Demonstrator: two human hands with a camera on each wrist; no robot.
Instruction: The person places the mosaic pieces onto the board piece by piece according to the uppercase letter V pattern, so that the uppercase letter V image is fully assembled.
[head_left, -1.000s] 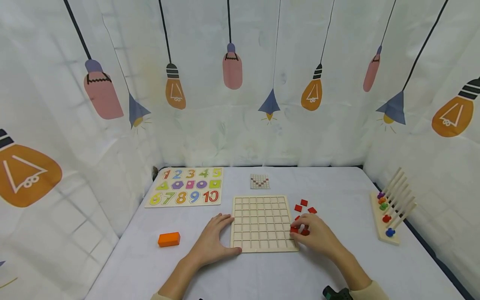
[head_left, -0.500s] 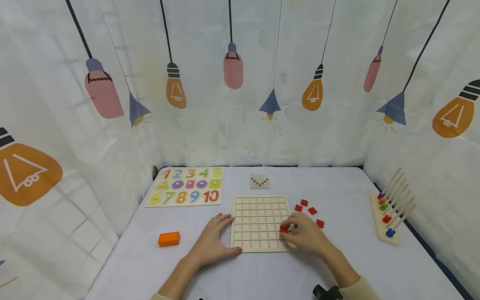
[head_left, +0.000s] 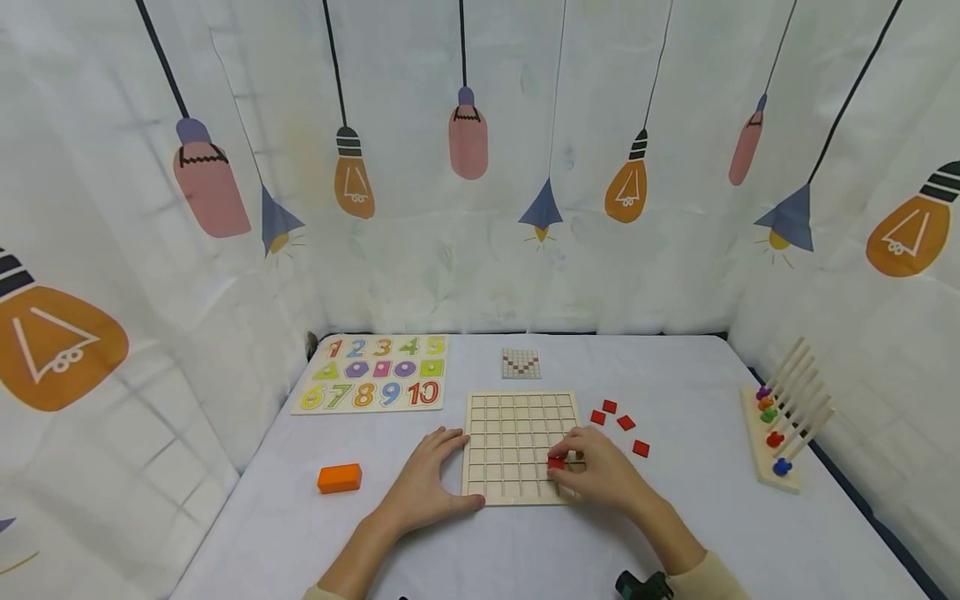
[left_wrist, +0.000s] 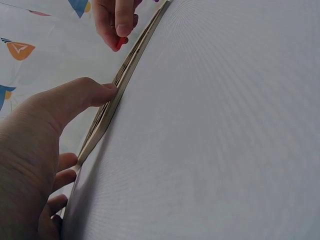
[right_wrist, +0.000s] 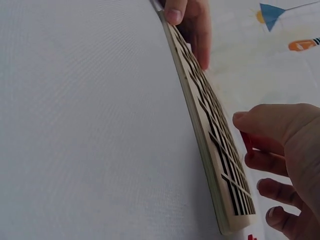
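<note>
A pale wooden grid board point(head_left: 510, 433) lies in front of me, its squares bare where they show. My left hand point(head_left: 422, 483) rests at its left side, thumb on the front corner and fingertips along the left edge. Between thumb and fingers, my right hand point(head_left: 600, 473) pinches a small red square tile point(head_left: 556, 463) over the right part of the board. The right wrist view shows this red tile point(right_wrist: 247, 143) tilted on edge, above the grid. The right hand covers some of the lower right squares.
Several loose red tiles point(head_left: 625, 422) lie right of the board. A small patterned card point(head_left: 521, 364) sits behind it. A number and shape puzzle point(head_left: 375, 381) is at back left, an orange block point(head_left: 340, 478) at left, and a peg stand point(head_left: 753, 421) with coloured beads at far right.
My right hand has carried the red tile leftward from the board's right edge to over the grid. The left hand has stayed at the board's left side.
</note>
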